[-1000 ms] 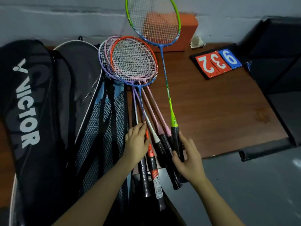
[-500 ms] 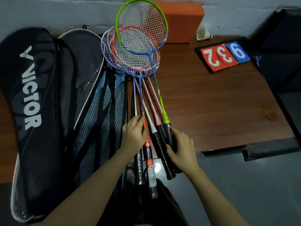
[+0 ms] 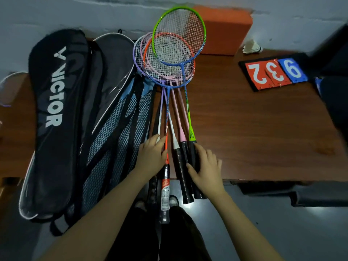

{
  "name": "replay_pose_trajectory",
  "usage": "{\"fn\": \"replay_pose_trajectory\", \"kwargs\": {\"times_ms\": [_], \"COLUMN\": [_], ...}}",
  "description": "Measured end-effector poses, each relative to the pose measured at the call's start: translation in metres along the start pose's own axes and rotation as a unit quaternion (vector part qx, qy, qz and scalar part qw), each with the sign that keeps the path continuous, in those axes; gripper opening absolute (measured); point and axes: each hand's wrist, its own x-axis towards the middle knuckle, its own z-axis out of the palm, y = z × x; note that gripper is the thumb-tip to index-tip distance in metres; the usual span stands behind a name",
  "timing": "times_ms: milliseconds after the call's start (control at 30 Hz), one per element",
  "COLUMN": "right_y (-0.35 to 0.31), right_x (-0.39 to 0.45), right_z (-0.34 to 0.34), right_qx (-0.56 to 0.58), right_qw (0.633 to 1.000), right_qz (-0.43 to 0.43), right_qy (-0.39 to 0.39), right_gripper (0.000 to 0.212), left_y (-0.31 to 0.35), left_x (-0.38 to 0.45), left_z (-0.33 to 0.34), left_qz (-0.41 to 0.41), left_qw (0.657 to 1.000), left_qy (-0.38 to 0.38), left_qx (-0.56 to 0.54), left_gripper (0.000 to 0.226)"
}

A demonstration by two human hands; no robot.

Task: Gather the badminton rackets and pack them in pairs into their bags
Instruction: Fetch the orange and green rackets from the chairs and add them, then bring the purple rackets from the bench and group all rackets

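Observation:
Several badminton rackets (image 3: 169, 59) lie stacked on the brown table (image 3: 254, 138), heads overlapping and handles sticking out past the front edge. The green-framed racket (image 3: 191, 127) lies on top at the right of the bundle. My right hand (image 3: 206, 168) grips its black handle, thumb on the neighbouring grip. My left hand (image 3: 152, 157) lies flat on the shafts of the orange and purple rackets at the left of the bundle. Left of the rackets lie a black VICTOR bag (image 3: 54, 110), a grey bag (image 3: 113, 61) and a blue mesh bag (image 3: 116, 147).
An orange box (image 3: 224, 29) stands against the wall behind the racket heads. A shuttlecock (image 3: 251, 48) and a flip scoreboard (image 3: 275, 73) lie at the back right. Dark furniture (image 3: 337, 95) borders the table's right side, and a black bench (image 3: 320, 196) sits below the front edge.
My right hand swung the green racket to the left, so its head now overlaps the other heads and its handle rests against the other grips. My left hand stayed on the shafts.

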Motion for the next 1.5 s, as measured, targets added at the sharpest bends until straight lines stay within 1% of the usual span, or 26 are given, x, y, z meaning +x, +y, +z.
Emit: {"fn": "replay_pose_trajectory", "kwargs": {"times_ms": [67,167,233,300,433,500,567,733,833,933,1067,1167,1267,1333,1400,1433,1500], "right_y": [-0.004,-0.021,-0.039,-0.067,-0.145,-0.190,-0.237,-0.360,-0.425,-0.479,-0.539,-0.571,-0.590,-0.594,-0.588,-0.583,-0.573], "right_x": [0.000,0.002,0.005,0.010,0.011,0.004,-0.006,-0.033,-0.043,-0.044,-0.032,-0.018,0.003,0.021,0.040,0.050,0.068], "right_z": [-0.004,-0.007,-0.009,-0.005,0.022,0.046,0.074,0.151,0.191,0.227,0.268,0.313,0.379,0.431,0.479,0.500,0.536], "right_qx": [-0.012,-0.007,0.007,0.008,0.022,0.036,0.048,0.083,0.113,0.115,0.119,0.135,0.149,0.141,0.130,0.122,0.103], "right_qw": [1.000,0.999,0.998,0.997,0.988,0.982,0.976,0.968,0.968,0.965,0.960,0.956,0.954,0.958,0.965,0.968,0.973], "right_qz": [0.003,0.000,-0.023,-0.064,-0.148,-0.185,-0.211,-0.235,-0.220,-0.225,-0.228,-0.222,-0.195,-0.161,-0.121,-0.111,-0.087], "right_qy": [0.012,0.038,0.050,0.052,0.028,0.024,0.019,0.005,-0.029,-0.062,-0.108,-0.139,-0.170,-0.191,-0.193,-0.191,-0.188], "right_gripper": [0.060,0.056,0.048,0.042,0.036,0.039,0.039,0.033,0.026,0.024,0.026,0.026,0.027,0.028,0.031,0.033,0.040], "left_y": [0.000,-0.005,-0.014,-0.034,-0.098,-0.142,-0.191,-0.318,-0.382,-0.432,-0.491,-0.543,-0.592,-0.647,-0.704,-0.722,-0.737], "left_x": [-0.004,-0.016,-0.027,-0.044,-0.092,-0.121,-0.153,-0.235,-0.272,-0.298,-0.307,-0.299,-0.292,-0.268,-0.239,-0.229,-0.219], "left_z": [-0.006,-0.022,-0.039,-0.059,-0.101,-0.122,-0.141,-0.186,-0.207,-0.223,-0.233,-0.223,-0.201,-0.149,-0.095,-0.079,-0.075], "left_qz": [0.008,0.010,0.018,0.021,0.006,-0.019,-0.052,-0.116,-0.160,-0.197,-0.249,-0.302,-0.349,-0.360,-0.366,-0.384,-0.393], "left_qw": [1.000,0.997,0.994,0.990,0.978,0.973,0.968,0.967,0.963,0.963,0.958,0.944,0.929,0.924,0.922,0.914,0.911], "left_qy": [0.020,0.074,0.108,0.139,0.207,0.230,0.243,0.227,0.217,0.182,0.140,0.122,0.103,0.091,0.064,0.051,0.056], "left_qx": [-0.004,-0.020,-0.025,-0.018,0.009,0.024,0.024,0.023,0.020,-0.003,-0.024,-0.057,-0.061,-0.092,-0.110,-0.120,-0.110], "left_gripper": [0.048,0.043,0.044,0.045,0.037,0.034,0.037,0.040,0.031,0.031,0.032,0.033,0.036,0.040,0.052,0.058,0.054]}}
